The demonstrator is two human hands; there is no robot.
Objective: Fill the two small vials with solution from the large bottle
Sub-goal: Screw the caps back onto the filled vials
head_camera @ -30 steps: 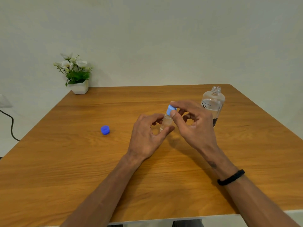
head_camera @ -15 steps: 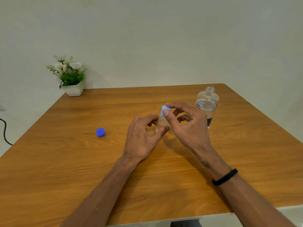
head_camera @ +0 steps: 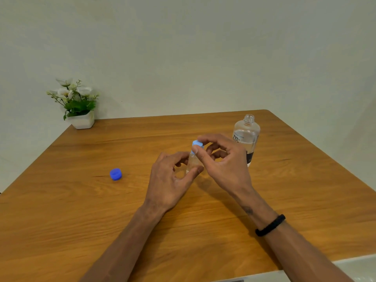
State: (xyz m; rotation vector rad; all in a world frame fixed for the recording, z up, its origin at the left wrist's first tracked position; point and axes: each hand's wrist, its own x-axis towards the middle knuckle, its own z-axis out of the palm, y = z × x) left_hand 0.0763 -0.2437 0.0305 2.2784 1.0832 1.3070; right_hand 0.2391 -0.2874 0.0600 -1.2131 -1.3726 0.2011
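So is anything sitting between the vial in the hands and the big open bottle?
Nothing on the table does. The vial stands left of the large bottle; only the right hand, pinching the light blue cap, lies between them.

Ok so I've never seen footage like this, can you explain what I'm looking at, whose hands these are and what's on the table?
This is a single picture from a camera worn on a person's head, looking forward and down at their own two bare hands; there is no machine. They work at a wooden table. The left hand steadies a small clear plastic vial standing on the table, while the right hand pinches its light blue cap. Behind the right hand stands a large clear bottle, uncapped. A dark blue loose cap lies to the left. A small potted plant with white flowers sits at the far corner. Only one vial is visible.
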